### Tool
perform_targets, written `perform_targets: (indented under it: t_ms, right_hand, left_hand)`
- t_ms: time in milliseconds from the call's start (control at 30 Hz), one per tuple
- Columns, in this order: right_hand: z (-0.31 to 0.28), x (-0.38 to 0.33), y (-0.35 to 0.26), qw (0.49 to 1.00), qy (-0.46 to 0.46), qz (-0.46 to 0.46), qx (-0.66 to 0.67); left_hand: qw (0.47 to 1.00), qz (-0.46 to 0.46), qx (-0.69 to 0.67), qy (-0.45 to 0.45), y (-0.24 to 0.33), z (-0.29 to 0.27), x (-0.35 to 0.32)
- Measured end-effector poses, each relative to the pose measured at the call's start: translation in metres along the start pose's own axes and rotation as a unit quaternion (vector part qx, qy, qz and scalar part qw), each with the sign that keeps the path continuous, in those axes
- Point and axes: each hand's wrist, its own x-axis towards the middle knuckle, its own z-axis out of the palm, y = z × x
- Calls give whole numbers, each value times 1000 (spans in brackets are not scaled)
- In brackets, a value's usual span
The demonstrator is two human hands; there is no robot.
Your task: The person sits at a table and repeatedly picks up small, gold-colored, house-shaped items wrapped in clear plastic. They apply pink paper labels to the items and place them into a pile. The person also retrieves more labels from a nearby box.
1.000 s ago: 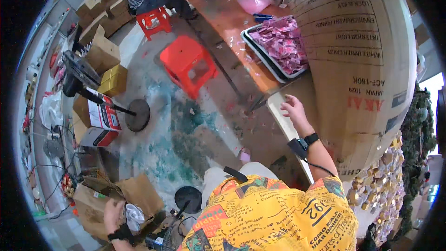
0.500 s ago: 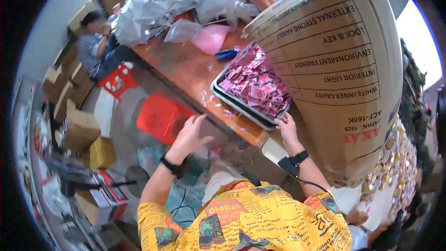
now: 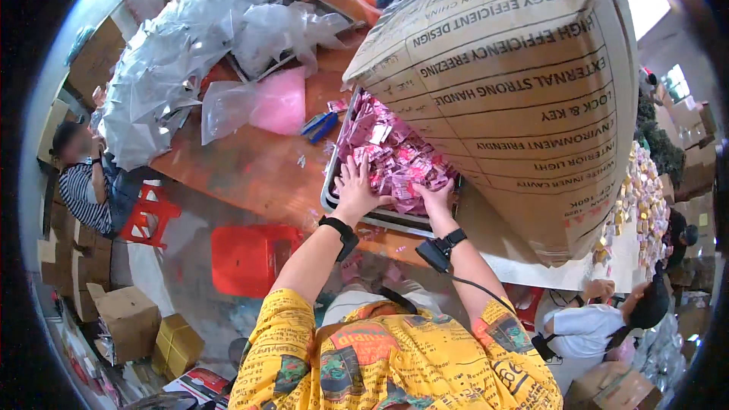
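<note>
A shallow tray with a light rim and dark inner wall stands on the wooden table, heaped with small pink packets. My left hand lies over the heap at the near left, its fingers spread on the packets. At the near right of the heap, my right hand touches the packets with thumb and fingers apart; its fingertips are partly hidden among them. Neither hand visibly lifts a packet. Just beyond the tray's left side lies a blue tool whose kind I cannot make out.
A large cardboard box towers over the tray's right side. Clear plastic bags and a pink bag cover the table's far left. A red stool stands at the near left. People sit at left and right, one beside a table of small gold pieces.
My left hand has moved from beside the table onto the packets. My right hand has left the tray's near corner for the heap. The view has shifted, showing more to the right.
</note>
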Motion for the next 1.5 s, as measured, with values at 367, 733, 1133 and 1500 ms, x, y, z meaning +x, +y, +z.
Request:
perform_targets:
  t_ms: [367,733,1133,1500]
  right_hand:
    - [11,1,9,991,62,110,54]
    - [56,45,73,984,46,116,130]
    - [58,-3,-11,987,63,74,126]
    - [66,-11,-4,999,38,-14,22]
  left_hand:
    - [997,18,-75,30,-6,-2,4]
    - [997,34,-51,39,16,8,-5]
    - [969,141,-197,41,-6,12,6]
    - [957,234,-172,29,-26,22,9]
